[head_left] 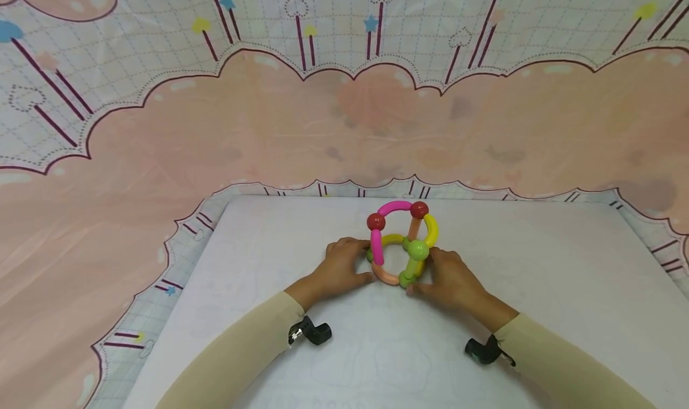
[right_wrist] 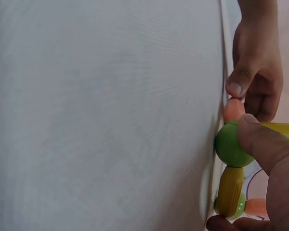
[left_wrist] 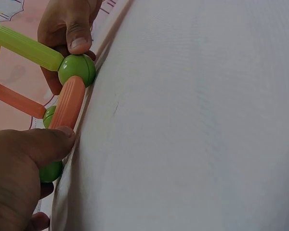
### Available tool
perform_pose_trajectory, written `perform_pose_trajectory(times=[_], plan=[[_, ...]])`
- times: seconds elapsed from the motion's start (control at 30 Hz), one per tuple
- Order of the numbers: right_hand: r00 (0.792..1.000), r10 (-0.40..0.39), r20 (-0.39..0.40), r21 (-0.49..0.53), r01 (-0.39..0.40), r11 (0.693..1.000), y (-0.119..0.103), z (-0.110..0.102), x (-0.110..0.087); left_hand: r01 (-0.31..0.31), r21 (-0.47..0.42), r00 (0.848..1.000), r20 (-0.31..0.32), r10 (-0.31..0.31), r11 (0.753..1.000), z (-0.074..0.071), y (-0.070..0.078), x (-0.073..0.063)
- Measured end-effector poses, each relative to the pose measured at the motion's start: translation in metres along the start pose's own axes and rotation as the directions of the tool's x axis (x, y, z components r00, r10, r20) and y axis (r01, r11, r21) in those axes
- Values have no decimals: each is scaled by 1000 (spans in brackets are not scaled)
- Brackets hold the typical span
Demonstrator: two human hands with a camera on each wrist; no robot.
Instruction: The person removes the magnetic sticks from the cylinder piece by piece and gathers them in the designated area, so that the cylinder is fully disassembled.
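A cube-like ball-and-stick building toy stands on the white tabletop between both hands. Green balls join orange, yellow and green sticks low down; two red balls with pink sticks and a yellow one form the upper part. My left hand grips its lower left side, and in the left wrist view the thumb lies on an orange stick near a green ball. From the other side my right hand holds the lower right corner. Its thumb presses a green ball in the right wrist view, with fingertips by a yellow stick.
The white tabletop extends around the toy, its far edge just behind it. A patterned pink and white cloth hangs behind and shows along both sides. Black camera mounts sit at the wrists, over beige sleeves.
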State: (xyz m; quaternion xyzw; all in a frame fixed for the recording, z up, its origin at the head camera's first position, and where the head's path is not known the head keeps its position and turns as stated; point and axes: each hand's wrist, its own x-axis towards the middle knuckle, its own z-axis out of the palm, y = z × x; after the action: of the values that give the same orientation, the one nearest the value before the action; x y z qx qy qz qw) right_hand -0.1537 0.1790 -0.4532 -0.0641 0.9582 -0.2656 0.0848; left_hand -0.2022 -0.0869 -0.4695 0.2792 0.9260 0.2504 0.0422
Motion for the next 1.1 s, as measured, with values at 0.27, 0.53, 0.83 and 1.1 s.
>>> perform_pose_trajectory(times=[0.27, 0.53, 0.83, 1.1], plan=[[1000, 2, 1, 8, -2, 1000, 1, -1, 2, 7, 29, 1000, 3, -7, 1000, -1, -1, -6], [1000, -9, 22, 38, 8, 999, 4, -6, 2, -13, 32, 1000, 1, 13, 999, -1, -2, -14], [999, -15, 32, 30, 14, 999, 8, -10, 3, -30, 9, 1000, 11, 29, 1000, -4, 0, -25], [996, -93, 6, 29, 93, 995, 11, -12, 8, -29, 6, 999, 26, 28, 1000, -4, 4, -32]])
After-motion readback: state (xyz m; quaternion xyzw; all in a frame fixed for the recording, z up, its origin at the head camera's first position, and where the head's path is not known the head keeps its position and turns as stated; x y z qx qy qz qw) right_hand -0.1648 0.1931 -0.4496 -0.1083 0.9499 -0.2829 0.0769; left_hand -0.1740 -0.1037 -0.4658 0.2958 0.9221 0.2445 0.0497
